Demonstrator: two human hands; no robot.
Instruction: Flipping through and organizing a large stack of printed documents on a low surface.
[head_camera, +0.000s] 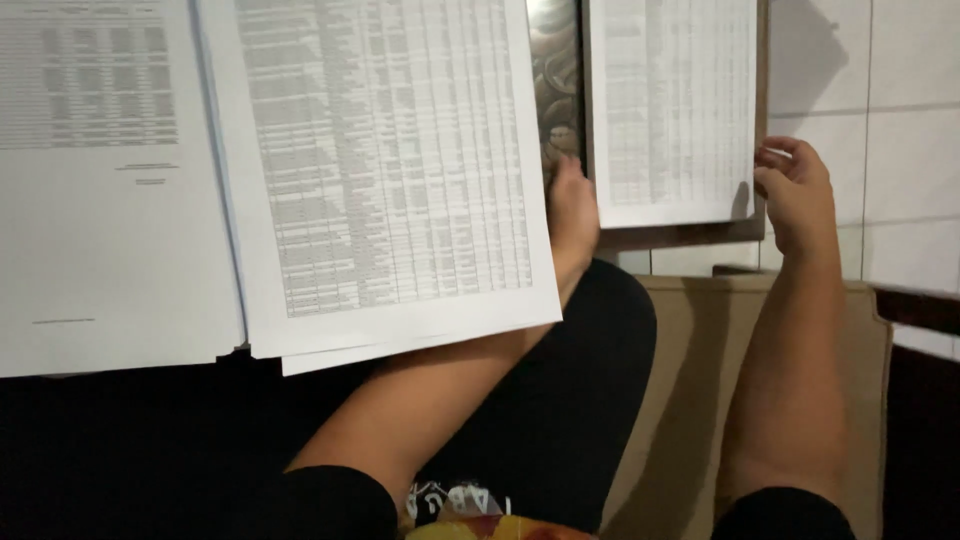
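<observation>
Toward the upper right, the right hand (795, 190) pinched the printed sheet's (672, 110) edge, grip closed; the left hand (572, 215) touched its other side, grip unclear, beside flat white table-covered pages (390, 170).

Pale wall tiles (905, 120) up on the right, big and square, with thin grey lines between them. A soft shadow across the top tile. Lower down, a tan seat cushion (690, 400), smooth and plain, lit from above. Beside it, on the far right, a dark wooden edge (920, 305). Very dark along the bottom left, almost black.
</observation>
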